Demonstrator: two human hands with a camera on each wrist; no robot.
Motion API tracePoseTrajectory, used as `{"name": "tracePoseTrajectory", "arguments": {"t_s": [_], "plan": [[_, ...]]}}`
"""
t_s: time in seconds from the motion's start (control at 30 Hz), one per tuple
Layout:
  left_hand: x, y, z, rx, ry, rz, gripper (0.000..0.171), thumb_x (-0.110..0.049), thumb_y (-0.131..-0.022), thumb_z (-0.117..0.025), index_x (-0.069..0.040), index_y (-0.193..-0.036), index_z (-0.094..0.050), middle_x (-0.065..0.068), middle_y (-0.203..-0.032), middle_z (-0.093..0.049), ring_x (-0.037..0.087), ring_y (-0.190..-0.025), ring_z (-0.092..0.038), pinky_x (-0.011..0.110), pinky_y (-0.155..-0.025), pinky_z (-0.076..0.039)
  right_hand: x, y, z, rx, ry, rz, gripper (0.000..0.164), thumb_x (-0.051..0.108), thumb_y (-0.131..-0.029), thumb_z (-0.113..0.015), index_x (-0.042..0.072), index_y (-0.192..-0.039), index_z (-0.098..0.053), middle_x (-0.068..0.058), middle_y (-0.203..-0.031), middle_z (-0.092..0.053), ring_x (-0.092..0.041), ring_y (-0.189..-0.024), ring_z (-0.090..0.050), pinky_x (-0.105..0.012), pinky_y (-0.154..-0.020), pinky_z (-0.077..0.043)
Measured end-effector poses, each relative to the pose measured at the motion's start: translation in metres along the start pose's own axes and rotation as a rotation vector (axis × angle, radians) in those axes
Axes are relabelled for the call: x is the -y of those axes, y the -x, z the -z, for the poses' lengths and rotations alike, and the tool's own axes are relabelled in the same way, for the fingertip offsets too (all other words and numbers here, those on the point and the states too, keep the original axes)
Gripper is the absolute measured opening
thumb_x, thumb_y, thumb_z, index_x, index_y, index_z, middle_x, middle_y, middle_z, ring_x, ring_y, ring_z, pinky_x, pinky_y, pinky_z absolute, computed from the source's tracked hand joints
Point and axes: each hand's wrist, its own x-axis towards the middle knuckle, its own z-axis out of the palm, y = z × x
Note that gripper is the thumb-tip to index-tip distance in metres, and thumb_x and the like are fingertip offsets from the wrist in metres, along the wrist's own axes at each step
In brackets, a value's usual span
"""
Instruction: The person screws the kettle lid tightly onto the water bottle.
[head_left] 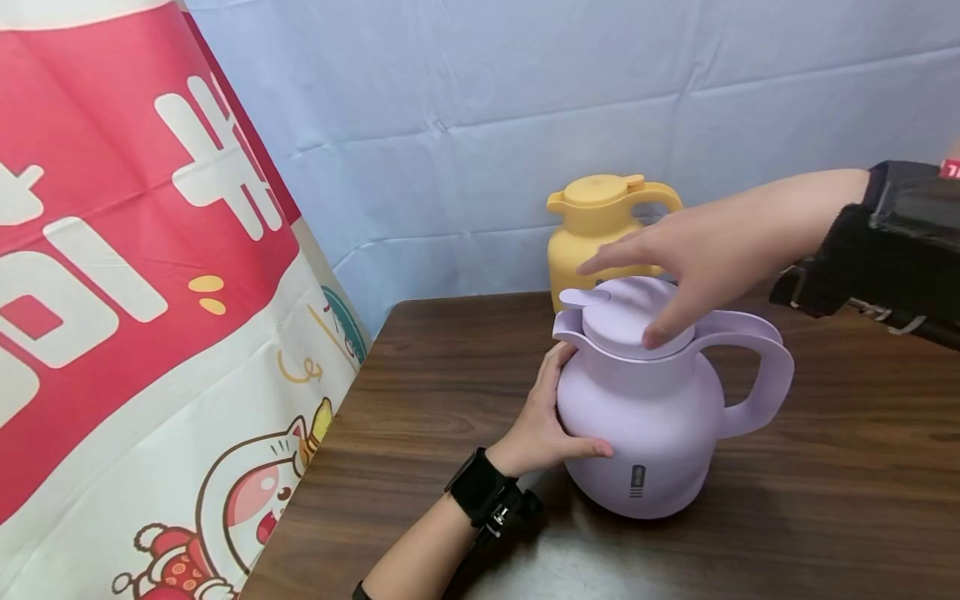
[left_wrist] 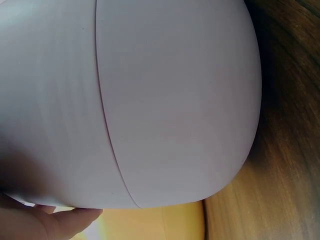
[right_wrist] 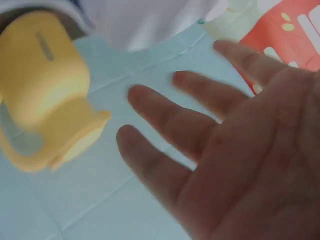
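A lilac thermos jug (head_left: 637, 417) stands upright on the wooden table, its spout toward the left and its handle toward the right. My left hand (head_left: 540, 425) holds the left side of its body, thumb across the front and fingers round the back. In the left wrist view the jug's smooth side (left_wrist: 175, 100) fills most of the frame, with fingertips (left_wrist: 80, 220) at its edge. Over the lilac lid (head_left: 630, 308) hovers my right hand (head_left: 697, 250), its fingers spread. The right wrist view shows that palm (right_wrist: 240, 150) with nothing in it.
Behind the lilac jug stands a yellow thermos jug (head_left: 592, 225), partly hidden by it and by my right hand. A pale blue cloth (head_left: 450, 125) hangs along the table's back edge. To the left hangs a red and white printed banner (head_left: 135, 208).
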Motion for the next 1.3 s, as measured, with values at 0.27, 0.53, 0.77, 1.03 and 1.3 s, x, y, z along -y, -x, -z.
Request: {"name": "tracePoseTrajectory", "arguments": {"t_s": [0.27, 0.53, 0.77, 1.03, 1.3], "plan": [[-0.004, 0.005, 0.003, -0.017, -0.014, 0.014, 0.107, -0.064, -0.069, -0.068, -0.006, -0.145, -0.02, 0.005, -0.145, -0.025, 0.016, -0.129, -0.033, 0.035, -0.104, -0.033, 0.017, 0.001, 0.007, 0.151, -0.087, 0.047, 0.076, 0.022, -0.078, -0.065, 0.056, -0.137, -0.033, -0.002, -0.155, -0.018, -0.013, -0.08, -0.054, -0.03, -0.064, -0.045], [-0.007, 0.006, 0.0, -0.018, 0.0, 0.008, 0.106, -0.063, -0.069, -0.07, -0.006, -0.144, -0.021, 0.006, -0.145, -0.026, 0.017, -0.129, -0.034, 0.035, -0.104, -0.034, 0.013, -0.006, 0.004, 0.113, -0.02, 0.081, 0.066, 0.031, -0.08, -0.067, 0.045, -0.138, -0.042, 0.002, -0.099, -0.055, -0.014, -0.077, -0.052, -0.032, -0.067, -0.044], [-0.011, 0.007, 0.002, -0.021, -0.022, 0.018, 0.107, -0.065, -0.069, -0.067, -0.005, -0.144, -0.021, 0.007, -0.144, -0.026, 0.016, -0.127, -0.034, 0.035, -0.103, -0.035, 0.017, -0.008, 0.003, 0.035, 0.071, 0.029, 0.063, 0.058, -0.078, -0.067, 0.039, -0.135, -0.049, 0.003, -0.075, -0.053, -0.013, -0.076, -0.05, -0.033, -0.072, -0.042], [-0.001, 0.009, 0.001, -0.038, -0.052, -0.002, 0.108, -0.068, -0.069, -0.066, -0.005, -0.144, -0.021, 0.008, -0.145, -0.025, 0.018, -0.128, -0.034, 0.035, -0.104, -0.034, 0.025, -0.006, 0.002, -0.066, 0.126, 0.006, 0.067, 0.075, -0.074, -0.058, 0.031, -0.125, -0.06, 0.012, -0.079, -0.059, -0.013, -0.079, -0.053, -0.037, -0.072, -0.046], [0.022, 0.012, -0.002, -0.031, -0.049, 0.042, 0.111, -0.071, -0.065, -0.068, -0.017, -0.147, -0.018, 0.001, -0.147, -0.023, 0.019, -0.129, -0.034, 0.035, -0.103, -0.034, 0.022, 0.0, 0.004, 0.02, 0.069, -0.059, 0.081, 0.066, -0.069, -0.069, 0.038, -0.14, -0.042, -0.002, -0.133, -0.051, -0.02, -0.108, -0.053, -0.043, -0.084, -0.043]]}}
